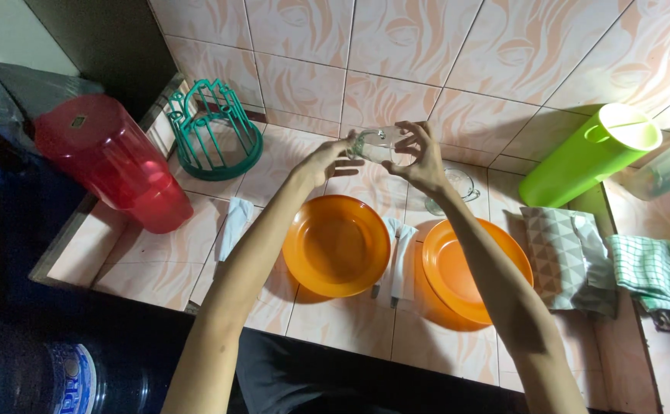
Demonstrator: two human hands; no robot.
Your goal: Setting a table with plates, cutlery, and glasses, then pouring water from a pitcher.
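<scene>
Nearest the camera, a dark water bottle with a blue label (67, 376) stood at the lower left, below the edge of the tiled tabletop (343, 322). Two forearms reached forward over the tabletop, above two orange plates: the left plate (336, 245) and the right plate (469, 270), with a folded white napkin (404, 261) lying between them and another napkin (233, 222) to the left. Beside the right plate lay a patterned grey cloth (561, 257) and a green checked cloth (657, 270). Farther on, the left hand (327, 162) and the right hand (421, 159) were both closed around a clear drinking glass (377, 146), held on its side in the air above the tabletop; a second glass (458, 188) stood just behind the right wrist. Toward the tiled wall stood a red pitcher (113, 161), a green wire rack (216, 130) and a lime-green pitcher (592, 153).
</scene>
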